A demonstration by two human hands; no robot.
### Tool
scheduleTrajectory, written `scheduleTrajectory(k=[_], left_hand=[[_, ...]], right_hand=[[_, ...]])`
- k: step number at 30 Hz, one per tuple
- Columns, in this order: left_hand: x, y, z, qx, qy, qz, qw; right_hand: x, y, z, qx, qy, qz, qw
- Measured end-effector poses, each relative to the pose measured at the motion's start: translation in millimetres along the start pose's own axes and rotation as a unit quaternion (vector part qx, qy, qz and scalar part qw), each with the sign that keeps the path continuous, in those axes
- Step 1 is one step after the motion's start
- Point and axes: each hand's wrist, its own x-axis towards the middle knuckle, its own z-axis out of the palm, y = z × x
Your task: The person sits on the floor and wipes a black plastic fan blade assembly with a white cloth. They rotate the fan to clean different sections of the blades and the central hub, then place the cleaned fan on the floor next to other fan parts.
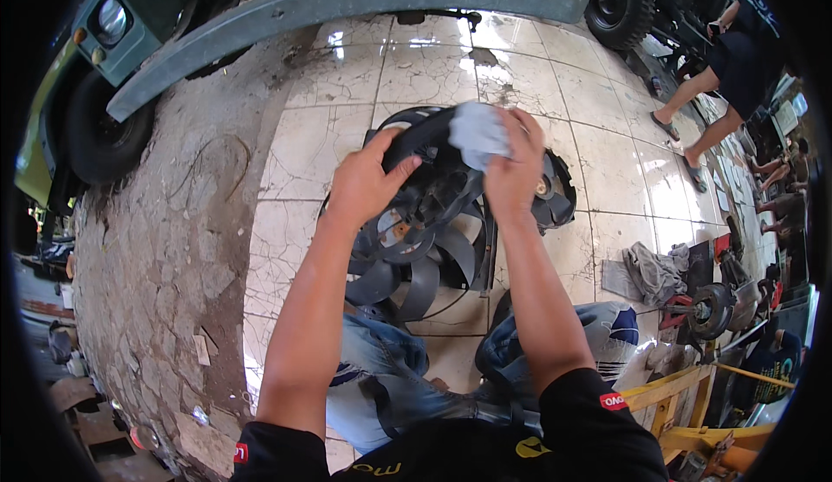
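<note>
In front of my bent knees, a black plastic fan shroud point(432, 141) is tilted up between my hands. My left hand point(371, 177) grips its near-left edge, thumb on one side and fingers over the rim. A pale grey-blue cloth point(478, 133) is bunched in my right hand point(520, 163) and pressed against the shroud's upper right. Dark curved fan blades point(420, 284) show beneath, on the tiles close to my legs. Another round black fan part point(559, 192) lies just right of my right wrist. Parts of the shroud are hidden by my hands.
A vehicle's grey-green bumper point(347, 9) spans the far side, with a tyre point(108, 131) at left. Broken concrete point(173, 265) borders the tiles. At right are a crumpled grey rag point(654, 274), a small wheel point(711, 310), a yellow frame point(693, 404) and a standing person point(737, 74).
</note>
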Motion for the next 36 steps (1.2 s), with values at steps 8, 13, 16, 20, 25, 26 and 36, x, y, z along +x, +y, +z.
scheduleTrajectory(k=[8,13,16,20,25,26,36], left_hand=[[-9.8,0.8,-2.4,-0.066,-0.042,-0.022,0.997],[-10.1,-0.6,-7.6,-0.129,-0.038,-0.017,0.991],[-15.5,-9.0,-12.7,-0.045,-0.069,-0.007,0.997],[-17.3,-13.3,-2.8,-0.105,-0.055,0.015,0.993],[-7.5,-18.9,-3.7,-0.144,-0.079,0.036,0.986],[-7.2,-13.7,-9.3,-0.157,-0.113,0.003,0.981],[1.5,-52.1,5.7,-0.157,0.117,-0.007,0.981]], right_hand=[[-1.2,-6.6,37.6,0.012,-0.079,-0.197,0.977],[19.8,47.3,29.7,0.072,-0.038,-0.068,0.994],[16.7,-27.8,38.0,0.025,-0.118,-0.257,0.959],[9.9,8.7,31.0,-0.176,-0.093,-0.225,0.954],[28.6,66.7,-3.9,-0.051,-0.180,-0.077,0.979],[24.7,33.6,-3.9,-0.042,-0.176,-0.147,0.973],[25.9,-38.1,-38.5,-0.069,-0.319,0.101,0.940]])
